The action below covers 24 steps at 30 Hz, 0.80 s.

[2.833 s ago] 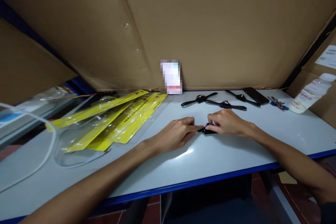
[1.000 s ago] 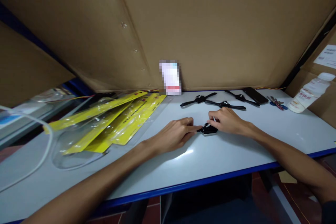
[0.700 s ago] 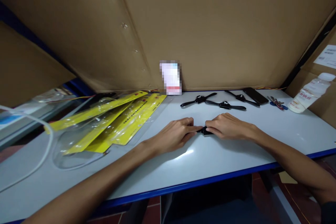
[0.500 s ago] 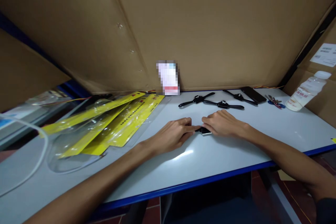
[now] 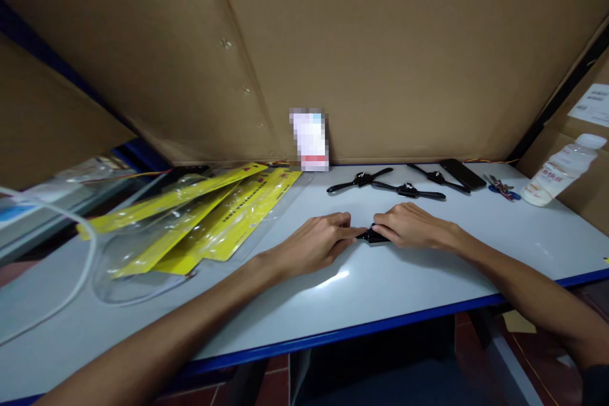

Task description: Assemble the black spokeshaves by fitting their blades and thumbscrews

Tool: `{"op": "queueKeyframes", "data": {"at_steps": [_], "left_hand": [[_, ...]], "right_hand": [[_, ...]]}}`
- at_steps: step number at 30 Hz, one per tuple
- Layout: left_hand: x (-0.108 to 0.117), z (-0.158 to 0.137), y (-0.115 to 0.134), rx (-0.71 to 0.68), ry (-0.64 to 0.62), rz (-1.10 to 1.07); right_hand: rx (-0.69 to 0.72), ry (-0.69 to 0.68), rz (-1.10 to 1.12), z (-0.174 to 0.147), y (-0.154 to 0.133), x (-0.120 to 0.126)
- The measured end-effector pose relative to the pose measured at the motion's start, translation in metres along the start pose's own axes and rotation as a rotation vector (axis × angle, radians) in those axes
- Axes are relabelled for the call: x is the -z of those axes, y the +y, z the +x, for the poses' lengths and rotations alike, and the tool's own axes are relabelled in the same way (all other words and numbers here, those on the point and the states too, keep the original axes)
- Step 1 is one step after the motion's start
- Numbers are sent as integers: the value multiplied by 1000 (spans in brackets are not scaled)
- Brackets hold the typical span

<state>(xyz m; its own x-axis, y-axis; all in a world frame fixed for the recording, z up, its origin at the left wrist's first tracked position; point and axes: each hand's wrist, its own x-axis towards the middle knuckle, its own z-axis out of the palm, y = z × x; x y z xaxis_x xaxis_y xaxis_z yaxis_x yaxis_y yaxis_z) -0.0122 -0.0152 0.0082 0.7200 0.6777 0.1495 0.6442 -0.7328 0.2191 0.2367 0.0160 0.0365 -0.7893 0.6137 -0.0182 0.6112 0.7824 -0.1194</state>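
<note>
A black spokeshave (image 5: 375, 236) lies low over the middle of the table, between my two hands. My left hand (image 5: 323, 240) is closed around its left handle, the index finger stretched along toward the body. On the right side, my right hand (image 5: 409, 226) grips the other handle, with thumb and fingers at the body's edge. Both handles are mostly hidden by my fingers. Behind my hands lie more black spokeshaves: one angled at the left (image 5: 359, 180), one in the middle (image 5: 408, 191), and one farther right (image 5: 438, 177).
Yellow cards in clear plastic packaging (image 5: 214, 222) spread across the left side, near a white cable (image 5: 88, 266). A blurred-out upright panel (image 5: 311, 139) leans on the cardboard wall (image 5: 380, 44). A black phone (image 5: 462, 174), keys (image 5: 499, 187) and a tilted bottle (image 5: 561, 171) stand right.
The camera view has shifted slightly. The spokeshave's front edge, bright before, now looks dark, so it seems turned a little. Both hands keep their hold.
</note>
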Motion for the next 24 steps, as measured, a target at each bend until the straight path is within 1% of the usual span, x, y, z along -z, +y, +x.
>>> {"op": "queueKeyframes", "data": {"at_steps": [5, 11, 15, 17, 21, 24], "left_hand": [[1, -1, -3, 0, -5, 2], [1, -1, -3, 3, -15, 9], [2, 0, -1, 8, -22, 29], [2, 0, 1, 11, -29, 51], [3, 0, 4, -12, -32, 99], [3, 0, 7, -36, -27, 146]], "right_hand": [[-8, -23, -29, 2, -3, 1], [19, -23, 37, -1, -2, 4], [-74, -29, 90, -4, 4, 10], [-95, -48, 93, -7, 9, 14], [-11, -117, 49, -15, 10, 22], [1, -159, -33, -18, 2, 26]]}}
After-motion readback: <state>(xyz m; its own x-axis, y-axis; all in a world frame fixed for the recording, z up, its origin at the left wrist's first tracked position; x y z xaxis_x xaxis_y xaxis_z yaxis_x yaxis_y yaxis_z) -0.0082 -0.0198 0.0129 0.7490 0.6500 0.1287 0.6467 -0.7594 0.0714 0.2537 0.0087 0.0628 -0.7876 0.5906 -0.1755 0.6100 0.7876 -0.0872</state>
